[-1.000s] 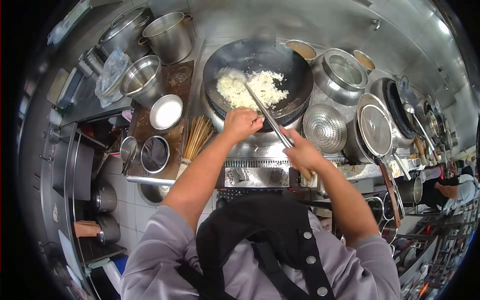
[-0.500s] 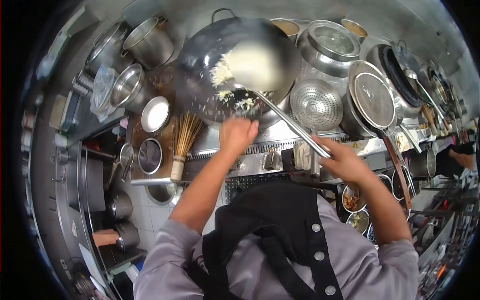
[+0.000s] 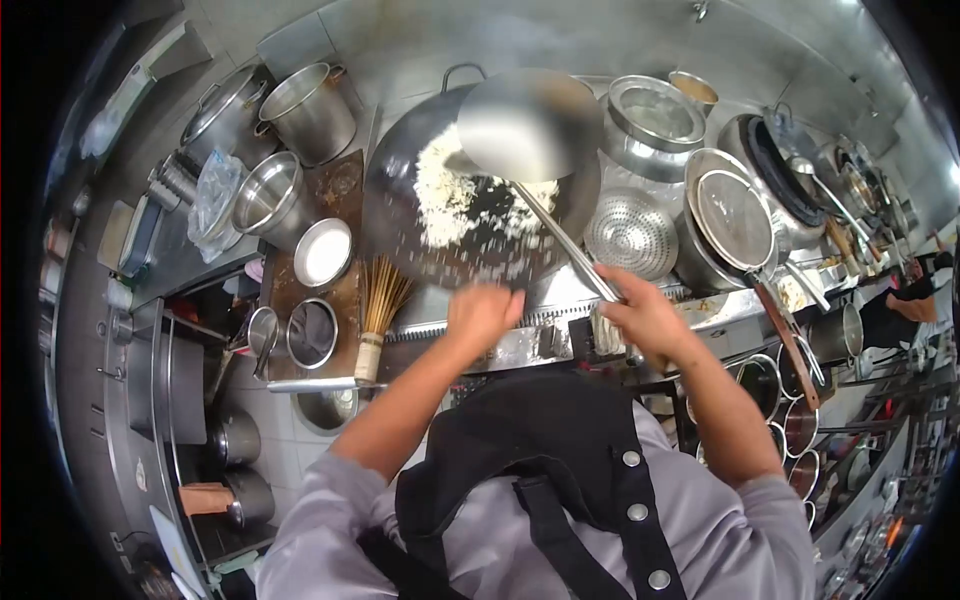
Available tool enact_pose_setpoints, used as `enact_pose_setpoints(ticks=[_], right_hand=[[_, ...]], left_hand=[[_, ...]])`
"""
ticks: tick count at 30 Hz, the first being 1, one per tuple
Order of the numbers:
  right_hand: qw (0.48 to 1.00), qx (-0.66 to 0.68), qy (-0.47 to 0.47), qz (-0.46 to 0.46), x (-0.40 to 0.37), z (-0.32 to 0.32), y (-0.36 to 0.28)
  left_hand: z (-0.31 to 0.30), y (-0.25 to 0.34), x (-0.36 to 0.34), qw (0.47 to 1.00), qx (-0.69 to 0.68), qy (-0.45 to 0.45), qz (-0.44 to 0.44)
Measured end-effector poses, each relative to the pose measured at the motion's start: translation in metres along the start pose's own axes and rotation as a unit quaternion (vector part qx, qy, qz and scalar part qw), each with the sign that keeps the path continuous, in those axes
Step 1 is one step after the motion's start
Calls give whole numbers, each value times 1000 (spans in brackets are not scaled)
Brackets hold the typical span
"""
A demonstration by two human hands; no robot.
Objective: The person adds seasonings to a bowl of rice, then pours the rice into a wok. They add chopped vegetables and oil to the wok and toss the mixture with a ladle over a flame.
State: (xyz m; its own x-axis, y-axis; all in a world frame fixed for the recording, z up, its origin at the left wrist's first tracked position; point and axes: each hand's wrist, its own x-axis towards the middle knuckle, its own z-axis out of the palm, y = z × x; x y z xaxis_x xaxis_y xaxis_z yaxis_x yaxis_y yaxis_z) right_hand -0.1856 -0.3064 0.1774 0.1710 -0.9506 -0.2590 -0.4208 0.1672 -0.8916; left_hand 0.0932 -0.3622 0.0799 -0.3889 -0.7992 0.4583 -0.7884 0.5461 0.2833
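At the far left, dark shelves (image 3: 190, 370) hold small pots. At 10 o'clock from the wok stand two big steel pots (image 3: 305, 110), a plastic bag (image 3: 212, 195) and a shiny bucket (image 3: 268, 195). At the wok's 8 o'clock sit a bowl of white powder (image 3: 325, 250) and a bamboo brush (image 3: 378, 315).

The big black wok (image 3: 395, 190) sits in the middle of the steel stove top (image 3: 520, 345), with white rice (image 3: 440, 200) spread inside it. The left hand (image 3: 483, 315) is at the wok's 6 o'clock edge. Its fingers look bent, but the hand is blurry, so nobody can tell if it grips the rim.

The right hand (image 3: 645, 318) is at 4 o'clock from the wok. Its fingers are wrapped tight round the long handle of the ladle (image 3: 530, 130). The ladle's round cup hangs over the wok's 1 o'clock side.

At the wok's 3 o'clock lie a strainer (image 3: 630, 232) full of holes and a pan with a lid (image 3: 735, 215). The wall behind is shiny steel. At the far right, another person's arm (image 3: 915, 305) shows.
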Motion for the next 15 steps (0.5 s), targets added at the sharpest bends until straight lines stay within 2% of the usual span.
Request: enact_pose_setpoints(ticks=[2,3,5,6,7,8,10,12,14,15], right_hand=[[995,98,6,-26,-16,17,-37],[995,98,12,-29,-37,13,-55],[944,330,-24,12,-85,6,-83],[945,327,-25,14,-93,6,-85],[914,403,-27,47,-101,7,-87],[875,477,-27,77,-106,10,-88],[892,439,-10,104,-61,24,-64],[906,399,-1,141,-8,39,-43],[955,293,8,42,9,49,-59],[956,292,15,10,-4,50,-72]], left_hand=[[-20,7,-50,997,-25,-35,57],[-39,8,-41,997,-26,-32,63],[-76,14,-28,996,21,-74,52],[-76,0,-7,996,23,-41,72],[-87,-2,23,996,16,-87,17],[-69,-18,41,998,-21,3,63],[-41,-25,52,999,-34,16,8],[-25,-23,29,1000,6,-8,-22],[-21,-19,-25,998,-6,-55,9],[-33,-14,-49,997,-32,-66,35]])
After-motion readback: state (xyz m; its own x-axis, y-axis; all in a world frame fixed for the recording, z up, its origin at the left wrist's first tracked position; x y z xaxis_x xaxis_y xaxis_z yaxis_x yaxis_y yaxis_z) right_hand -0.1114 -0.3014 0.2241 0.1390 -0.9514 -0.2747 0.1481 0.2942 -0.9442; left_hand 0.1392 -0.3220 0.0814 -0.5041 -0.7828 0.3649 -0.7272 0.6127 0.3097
